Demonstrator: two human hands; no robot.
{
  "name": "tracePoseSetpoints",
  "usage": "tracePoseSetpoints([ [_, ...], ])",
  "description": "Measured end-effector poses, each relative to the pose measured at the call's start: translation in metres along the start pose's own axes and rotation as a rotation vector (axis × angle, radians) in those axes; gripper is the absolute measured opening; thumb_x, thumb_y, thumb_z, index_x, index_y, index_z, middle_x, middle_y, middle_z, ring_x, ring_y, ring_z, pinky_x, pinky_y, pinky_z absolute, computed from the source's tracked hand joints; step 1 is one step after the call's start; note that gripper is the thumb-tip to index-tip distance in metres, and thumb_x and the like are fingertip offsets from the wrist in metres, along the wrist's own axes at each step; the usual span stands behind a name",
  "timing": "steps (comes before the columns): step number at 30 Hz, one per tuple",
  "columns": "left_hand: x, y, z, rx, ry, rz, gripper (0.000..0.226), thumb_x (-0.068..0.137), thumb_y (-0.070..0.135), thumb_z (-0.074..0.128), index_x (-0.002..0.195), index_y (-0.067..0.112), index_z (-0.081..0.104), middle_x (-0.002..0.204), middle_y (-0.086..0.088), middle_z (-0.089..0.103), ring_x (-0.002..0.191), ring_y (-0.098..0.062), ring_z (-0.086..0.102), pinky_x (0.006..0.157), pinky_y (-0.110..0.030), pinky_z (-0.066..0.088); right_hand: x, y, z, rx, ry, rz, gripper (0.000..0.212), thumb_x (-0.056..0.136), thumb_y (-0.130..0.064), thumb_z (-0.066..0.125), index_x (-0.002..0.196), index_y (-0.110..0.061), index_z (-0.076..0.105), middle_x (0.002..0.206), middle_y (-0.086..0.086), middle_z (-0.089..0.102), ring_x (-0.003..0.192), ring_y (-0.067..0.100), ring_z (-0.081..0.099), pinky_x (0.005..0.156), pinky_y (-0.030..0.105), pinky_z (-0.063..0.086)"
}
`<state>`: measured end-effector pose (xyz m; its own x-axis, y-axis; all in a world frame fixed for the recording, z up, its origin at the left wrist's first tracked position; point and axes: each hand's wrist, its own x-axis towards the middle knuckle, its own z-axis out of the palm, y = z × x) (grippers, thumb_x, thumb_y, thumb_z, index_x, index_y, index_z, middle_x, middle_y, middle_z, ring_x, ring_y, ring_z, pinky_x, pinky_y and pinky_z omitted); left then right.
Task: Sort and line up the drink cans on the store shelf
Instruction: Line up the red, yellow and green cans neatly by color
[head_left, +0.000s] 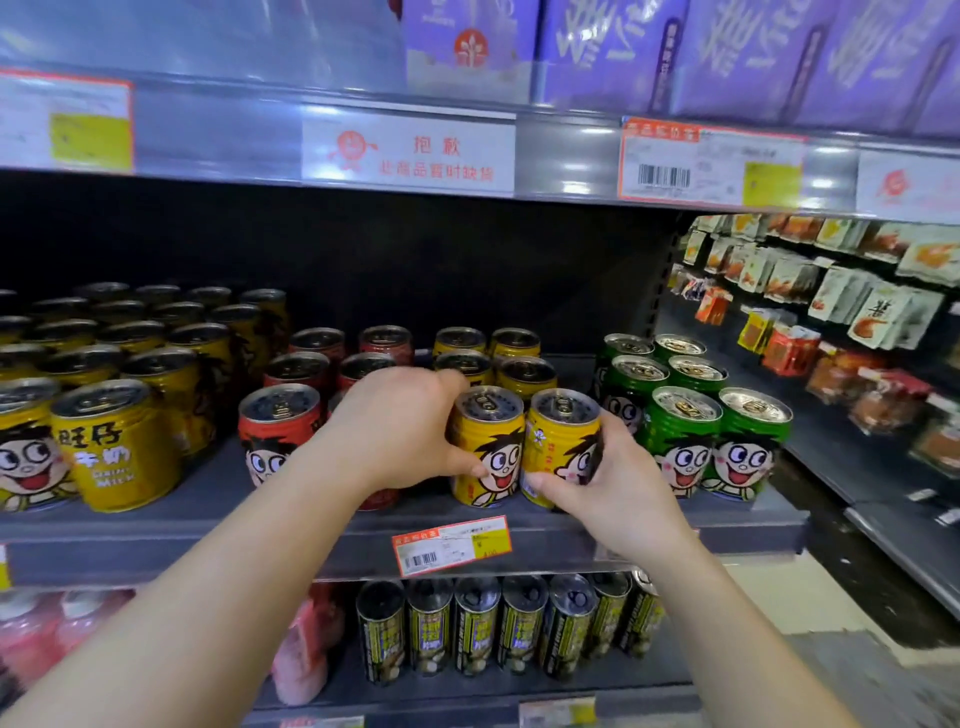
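Note:
Two yellow cartoon-face cans stand side by side at the front of the middle shelf (545, 538). My left hand (400, 431) grips the left yellow can (491, 441) from its left side, thumb on its front. My right hand (608, 493) grips the right yellow can (558, 441), fingers round its right side and thumb at its base. More yellow cans (514, 364) stand in rows behind them. A red can (275, 431) stands left of my left hand, with more red cans (311, 358) behind. Green cans (717, 436) stand in rows to the right.
A large block of yellow milk cans (114, 441) fills the shelf's left end. Tall dark cans (478, 623) and pink bottles (31, 634) sit on the shelf below. Purple cartons (727, 52) line the upper shelf. Snack packets (831, 291) hang in the aisle at right.

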<state>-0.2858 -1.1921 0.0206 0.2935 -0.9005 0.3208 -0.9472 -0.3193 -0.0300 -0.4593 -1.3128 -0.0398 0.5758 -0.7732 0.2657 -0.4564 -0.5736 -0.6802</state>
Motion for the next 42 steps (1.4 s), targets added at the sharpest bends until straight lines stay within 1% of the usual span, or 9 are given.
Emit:
tracePoseSetpoints([
  [3, 0.001, -0.008, -0.007, -0.187, -0.115, -0.035, 0.090, 0.058, 0.066, 0.073, 0.135, 0.029, 0.043, 0.112, 0.010, 0.065, 0.101, -0.013, 0.060, 0.084, -0.032, 0.050, -0.004, -0.008, -0.018, 0.003, 0.076, -0.058, 0.104, 0.066, -0.054, 0.077, 0.148, -0.027, 0.019, 0.136, -0.008, 0.048, 0.118, 0.012, 0.052, 0.095, 0.033, 0.046],
  [6, 0.006, -0.022, -0.024, -0.488, -0.157, -0.067, 0.080, 0.063, 0.054, 0.077, 0.133, 0.031, 0.044, 0.104, 0.017, 0.064, 0.099, -0.003, 0.059, 0.085, -0.022, 0.047, 0.013, -0.024, -0.050, -0.060, 0.178, -0.162, 0.076, 0.077, -0.051, 0.068, 0.141, -0.028, 0.035, 0.114, -0.014, 0.057, 0.082, 0.002, 0.054, 0.069, 0.018, 0.043],
  [9, 0.029, -0.033, -0.030, -0.563, -0.060, -0.103, 0.058, 0.072, 0.040, 0.078, 0.123, 0.030, 0.053, 0.100, 0.014, 0.065, 0.096, -0.005, 0.061, 0.086, -0.024, 0.048, 0.052, -0.032, -0.065, -0.068, 0.067, -0.183, 0.047, 0.079, -0.041, 0.070, 0.122, -0.025, 0.059, 0.091, -0.011, 0.065, 0.063, 0.001, 0.053, 0.052, 0.009, 0.037],
  [15, 0.066, -0.042, -0.004, -0.247, -0.227, -0.148, 0.061, 0.068, 0.046, 0.075, 0.123, 0.028, 0.055, 0.119, 0.005, 0.060, 0.104, -0.015, 0.057, 0.091, -0.033, 0.048, 0.110, -0.038, -0.058, -0.206, -0.356, -0.141, 0.061, 0.073, -0.047, 0.075, 0.125, -0.021, 0.059, 0.107, -0.003, 0.061, 0.098, 0.012, 0.059, 0.083, 0.021, 0.044],
  [20, 0.069, -0.044, 0.001, -0.294, -0.258, -0.200, 0.067, 0.051, 0.058, 0.073, 0.110, 0.029, 0.063, 0.105, 0.010, 0.065, 0.094, -0.012, 0.061, 0.087, -0.036, 0.052, 0.125, -0.040, -0.059, -0.269, -0.513, -0.154, 0.067, 0.073, -0.048, 0.075, 0.131, -0.020, 0.055, 0.128, 0.000, 0.059, 0.116, 0.016, 0.054, 0.100, 0.026, 0.039],
  [29, 0.069, -0.042, 0.005, -0.500, -0.285, -0.208, 0.047, 0.070, 0.034, 0.080, 0.114, 0.028, 0.063, 0.109, 0.011, 0.067, 0.098, -0.006, 0.061, 0.093, -0.030, 0.048, 0.133, -0.021, -0.060, -0.209, -0.505, -0.188, 0.053, 0.070, -0.051, 0.075, 0.115, -0.024, 0.065, 0.096, -0.012, 0.064, 0.098, 0.008, 0.059, 0.085, 0.021, 0.041],
  [34, 0.070, -0.033, 0.004, -0.600, -0.326, -0.173, 0.051, 0.078, 0.022, 0.076, 0.125, 0.024, 0.058, 0.102, 0.016, 0.062, 0.092, 0.001, 0.057, 0.085, -0.019, 0.043, 0.132, -0.010, -0.073, -0.198, -0.531, -0.203, 0.042, 0.077, -0.043, 0.072, 0.115, -0.025, 0.064, 0.099, -0.011, 0.066, 0.096, 0.005, 0.059, 0.086, 0.019, 0.042],
  [38, 0.069, -0.038, 0.000, -0.602, -0.369, -0.148, 0.055, 0.079, 0.015, 0.074, 0.130, 0.023, 0.053, 0.113, 0.011, 0.065, 0.102, -0.004, 0.060, 0.094, -0.025, 0.045, 0.131, -0.011, -0.074, -0.174, -0.508, -0.185, 0.052, 0.078, -0.048, 0.069, 0.124, -0.027, 0.059, 0.108, -0.010, 0.062, 0.102, 0.004, 0.056, 0.088, 0.018, 0.038],
  [42, 0.065, -0.042, -0.008, -0.660, -0.187, -0.207, 0.050, 0.079, 0.020, 0.074, 0.126, 0.022, 0.056, 0.104, 0.015, 0.064, 0.091, 0.003, 0.057, 0.076, -0.014, 0.042, 0.139, -0.019, -0.068, -0.234, -0.394, -0.274, 0.051, 0.084, -0.051, 0.061, 0.129, -0.029, 0.053, 0.103, -0.008, 0.062, 0.093, 0.005, 0.056, 0.074, 0.012, 0.038],
])
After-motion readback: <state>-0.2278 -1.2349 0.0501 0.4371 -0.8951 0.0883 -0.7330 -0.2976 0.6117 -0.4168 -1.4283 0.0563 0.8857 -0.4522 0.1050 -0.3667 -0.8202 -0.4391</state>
